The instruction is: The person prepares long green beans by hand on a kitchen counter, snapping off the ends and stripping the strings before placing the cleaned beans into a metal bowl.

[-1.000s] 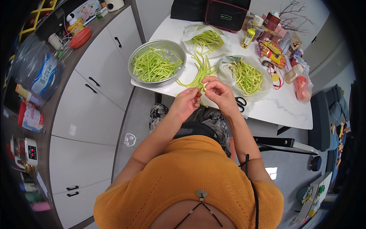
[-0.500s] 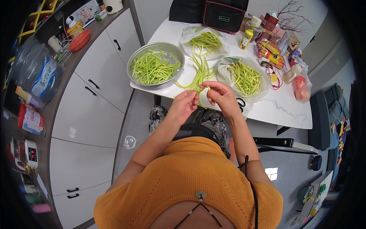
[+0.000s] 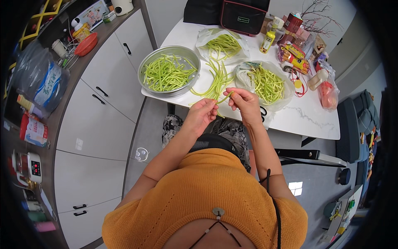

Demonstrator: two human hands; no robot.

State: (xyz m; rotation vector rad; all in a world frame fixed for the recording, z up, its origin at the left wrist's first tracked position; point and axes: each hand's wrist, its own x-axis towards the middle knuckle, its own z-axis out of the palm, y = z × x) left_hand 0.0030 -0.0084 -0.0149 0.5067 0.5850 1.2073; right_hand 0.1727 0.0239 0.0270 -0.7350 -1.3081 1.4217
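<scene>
My left hand (image 3: pixel 201 115) pinches one end of a thin green vegetable stem (image 3: pixel 224 98). At its other end, the fingertips of my right hand (image 3: pixel 245 107) are closed on the same stem. Both hands are held at the table's near edge. Just beyond them, loose long stems (image 3: pixel 217 80) lie on the tabletop. To the left stands a round metal pan (image 3: pixel 196 76) with many cut green stems in it. A plastic bag (image 3: pixel 286 97) of stems sits to the right, and a second bag (image 3: pixel 203 38) of longer stems lies farther back.
Black-handled scissors (image 3: pixel 263 113) lie beside my right hand, partly hidden. A yellow spray bottle (image 3: pixel 267 42), snack packages (image 3: pixel 293 58) and a black box-shaped appliance (image 3: pixel 243 17) crowd the white table (image 3: pixel 309 120). On the left runs a cabinet (image 3: pixel 97 137); a black chair part (image 3: pixel 297 155) is at right.
My right hand has shifted slightly right, away from my left. The stem, curled over at my right fingers before, now stretches straighter between both hands.
</scene>
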